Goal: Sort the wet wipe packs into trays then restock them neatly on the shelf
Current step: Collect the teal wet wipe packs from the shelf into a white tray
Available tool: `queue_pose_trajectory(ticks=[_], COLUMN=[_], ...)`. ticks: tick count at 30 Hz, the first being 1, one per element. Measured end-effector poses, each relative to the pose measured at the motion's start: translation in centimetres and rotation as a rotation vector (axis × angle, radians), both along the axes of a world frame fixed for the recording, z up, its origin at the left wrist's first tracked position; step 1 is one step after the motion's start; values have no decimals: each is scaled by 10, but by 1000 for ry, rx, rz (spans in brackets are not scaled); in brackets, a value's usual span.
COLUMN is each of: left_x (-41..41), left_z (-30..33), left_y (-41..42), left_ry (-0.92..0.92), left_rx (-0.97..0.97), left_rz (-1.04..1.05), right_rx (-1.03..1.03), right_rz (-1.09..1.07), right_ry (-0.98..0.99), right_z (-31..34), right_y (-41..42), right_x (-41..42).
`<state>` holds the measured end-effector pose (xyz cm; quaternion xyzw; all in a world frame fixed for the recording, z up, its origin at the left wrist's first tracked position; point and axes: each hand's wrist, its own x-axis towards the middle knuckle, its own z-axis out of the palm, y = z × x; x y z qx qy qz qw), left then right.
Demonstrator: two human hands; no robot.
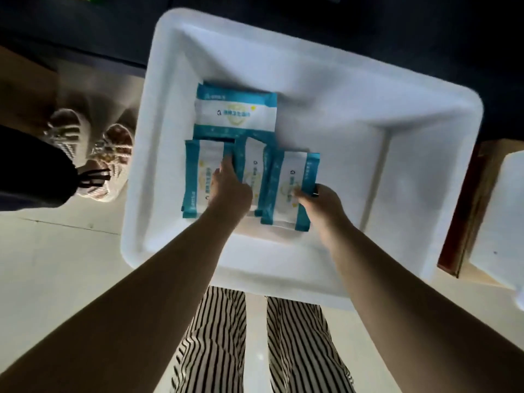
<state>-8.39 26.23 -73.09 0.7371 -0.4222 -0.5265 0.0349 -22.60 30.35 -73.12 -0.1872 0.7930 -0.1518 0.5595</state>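
Your arms point(158, 279) are bare, with no sleeves showing. You wear loose trousers point(300, 350) with black and white vertical stripes.

Dim, soft focus (wide-angle bending at edges)

white tray point(326, 89), four wipe packs point(235, 113) inside

I see four wet wipe packs, white with teal edges, flat in the white tray point(312, 89). One pack point(235, 113) lies crosswise at the far side; three packs point(198, 177) lie lengthwise beside each other, the rightmost point(292, 177) overlapping the middle one.
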Motion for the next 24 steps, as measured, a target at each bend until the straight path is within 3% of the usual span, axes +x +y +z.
queue_pose_trajectory(ticks=[6,11,15,24], left_x=[14,22,18,-16], left_z=[29,85,150,354], left_y=[22,23,6,-55], left_ry=[-114,-136,-126,-112], left_rx=[-37,4,-96,-532], left_rz=[-140,-226,-298,-600], right_rx=[14,13,-105,-499], right_rz=[252,338,303,301], right_ry=[181,228,211,286], right_z=[-5,51,124,347], right_y=[0,2,-9,-60], right_x=[10,-8,-23,-56])
